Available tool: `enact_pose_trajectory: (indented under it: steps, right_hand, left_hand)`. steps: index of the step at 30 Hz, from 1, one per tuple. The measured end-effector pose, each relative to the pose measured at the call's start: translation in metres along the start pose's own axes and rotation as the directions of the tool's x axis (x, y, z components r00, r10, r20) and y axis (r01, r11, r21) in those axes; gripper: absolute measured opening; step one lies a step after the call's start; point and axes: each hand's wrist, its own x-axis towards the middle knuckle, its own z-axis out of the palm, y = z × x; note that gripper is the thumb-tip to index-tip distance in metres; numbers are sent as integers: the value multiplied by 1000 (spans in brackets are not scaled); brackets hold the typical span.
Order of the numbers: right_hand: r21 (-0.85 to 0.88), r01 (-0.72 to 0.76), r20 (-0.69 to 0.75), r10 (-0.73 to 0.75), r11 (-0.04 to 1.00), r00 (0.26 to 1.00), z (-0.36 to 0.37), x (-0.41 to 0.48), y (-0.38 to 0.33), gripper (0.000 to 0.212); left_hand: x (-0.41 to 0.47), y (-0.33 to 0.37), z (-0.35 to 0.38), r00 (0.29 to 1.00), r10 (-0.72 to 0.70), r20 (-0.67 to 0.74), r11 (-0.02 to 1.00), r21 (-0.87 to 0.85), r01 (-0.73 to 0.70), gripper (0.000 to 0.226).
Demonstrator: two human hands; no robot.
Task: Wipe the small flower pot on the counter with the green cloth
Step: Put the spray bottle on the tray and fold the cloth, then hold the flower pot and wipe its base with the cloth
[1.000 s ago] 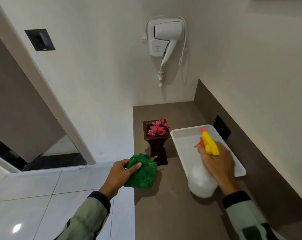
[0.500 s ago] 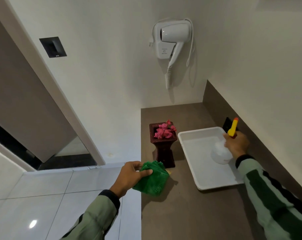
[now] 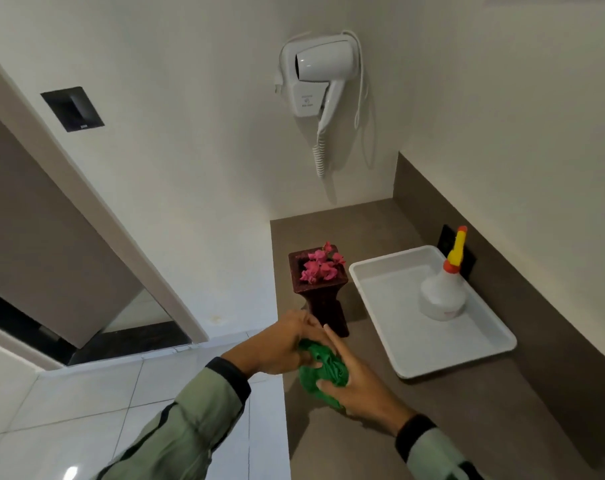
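Observation:
A small dark-red flower pot (image 3: pixel 323 299) with pink flowers stands upright on the brown counter (image 3: pixel 432 420), near its left edge. Just in front of the pot, both my hands hold the crumpled green cloth (image 3: pixel 323 372). My left hand (image 3: pixel 283 344) grips the cloth from the left and above. From the right and below, my right hand (image 3: pixel 356 382) closes on it, one finger pointing up toward the pot's base. The cloth is a little short of the pot.
A white tray (image 3: pixel 398 334) lies right of the pot, with a spray bottle (image 3: pixel 443 292) with a yellow nozzle standing in it. A white hair dryer (image 3: pixel 314 74) hangs on the wall above. A dark wall socket sits behind the bottle. White floor tiles lie left of the counter.
My right hand set the spray bottle down in the tray, let go, and came across to the green cloth. My left hand kept the cloth in front of the pot.

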Motion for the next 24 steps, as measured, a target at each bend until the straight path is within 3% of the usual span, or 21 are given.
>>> enact_pose_trajectory:
  steps: [3, 5, 7, 11, 15, 21, 24]
  right_hand:
    - [92, -92, -229, 111, 992, 967, 3, -3, 5, 52]
    - [170, -97, -437, 163, 981, 884, 1, -4, 8, 51]
    - [224, -70, -585, 191, 972, 788, 0, -1, 8, 60]
    - [175, -11, -758, 142, 984, 637, 17, 30, 0, 72]
    - [72, -70, -863, 97, 995, 495, 44, 74, 18, 89]
    - [-11, -101, -888, 37, 995, 458, 76, 103, 35, 96]
    - [-25, -106, -871, 30, 994, 490, 101, 109, 32, 89]
  left_hand:
    - [-2, -6, -23, 986, 44, -160, 998, 44, -38, 49]
    - [0, -17, -39, 910, 110, -400, 992, 94, -78, 48]
    - [10, -31, -49, 841, 98, -532, 983, 181, 0, 57]
    - [46, -60, -54, 928, -108, -357, 960, 206, 191, 106]
    - [68, -82, -58, 974, -89, -206, 944, 294, 149, 113]
    - [76, -88, -58, 987, -58, -151, 932, 346, 108, 106]
    - [77, -87, -58, 989, -66, -129, 932, 347, 107, 109]
